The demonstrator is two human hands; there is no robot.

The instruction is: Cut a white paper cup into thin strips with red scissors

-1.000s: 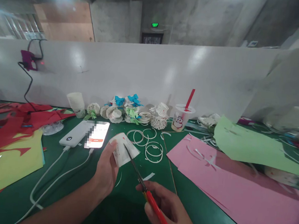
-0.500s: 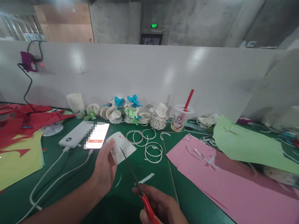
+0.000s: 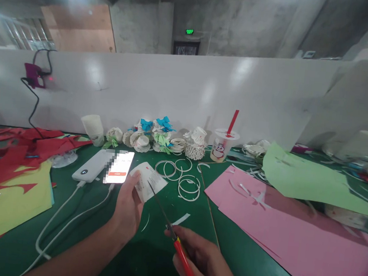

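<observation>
1. Both hands work over the green table point(image 3: 146, 256): the left hand point(image 3: 128, 210) pinches a white paper piece point(image 3: 148, 184) between thumb and fingers, and the right hand point(image 3: 204, 261) is clenched around the red handles of the scissors point(image 3: 174, 237).
2. Largest beside the paper piece is the pink sheet point(image 3: 279, 234), spread out to its right, with a pale green sheet point(image 3: 304, 177) overlapping that sheet's far edge.
3. Well to the left of the paper piece lie a yellow sheet point(image 3: 11, 204) and red paper scraps point(image 3: 9, 156).
4. Just left of the paper piece rest a lit phone point(image 3: 119, 168) and a grey power bank point(image 3: 91, 168), both trailing white cables toward the near table edge.
5. Behind the paper piece, along the white wall, stands a row of paper flowers point(image 3: 153, 135), and a drink cup with a red straw point(image 3: 222, 146) stands to their right.
6. White paper rings point(image 3: 183, 179) lie flat just to the right of the paper piece.
7. Scissor blades run from the right hand up to the paper piece, their tips touching its lower edge beside the left thumb; whether the blades are parted cannot be told.
</observation>
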